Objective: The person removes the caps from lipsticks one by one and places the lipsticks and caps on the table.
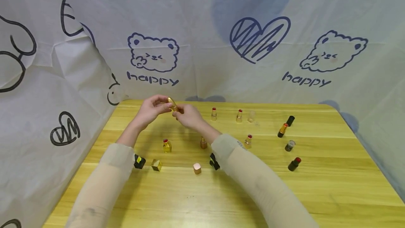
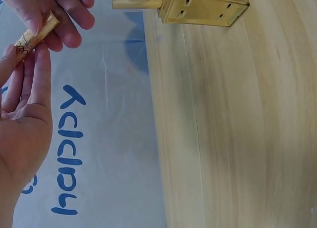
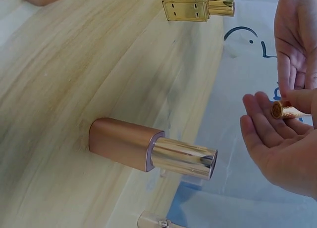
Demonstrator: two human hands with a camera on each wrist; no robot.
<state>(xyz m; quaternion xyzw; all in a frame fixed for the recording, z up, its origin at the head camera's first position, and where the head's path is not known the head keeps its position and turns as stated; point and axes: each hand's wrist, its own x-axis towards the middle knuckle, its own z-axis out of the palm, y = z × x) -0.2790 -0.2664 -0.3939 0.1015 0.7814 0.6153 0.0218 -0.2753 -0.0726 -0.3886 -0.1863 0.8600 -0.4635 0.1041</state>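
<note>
Above the back edge of the table, a slim gold lipstick tube [image 1: 172,104] is held tilted between both hands. My left hand [image 1: 153,110] pinches its upper part with thumb and fingers. From the other side, my right hand [image 1: 189,116] pinches the lower end; in the right wrist view some of its fingers [image 3: 262,121] extend past the tube. Dark lettering shows on the tube [image 2: 35,39] in the left wrist view. Below the hands stand an uncapped square gold lipstick [image 1: 167,146] and an uncapped rose-gold lipstick [image 1: 203,143], the latter partly beside my right forearm.
Several uncapped lipsticks stand on the wooden table [image 1: 332,185], including a black one [image 1: 294,164] at right. Nearer me are a gold cap [image 1: 156,165], a pink cap [image 1: 197,168] and black pieces [image 1: 139,161] by the sleeves. A printed white cloth [image 1: 202,66] hangs behind.
</note>
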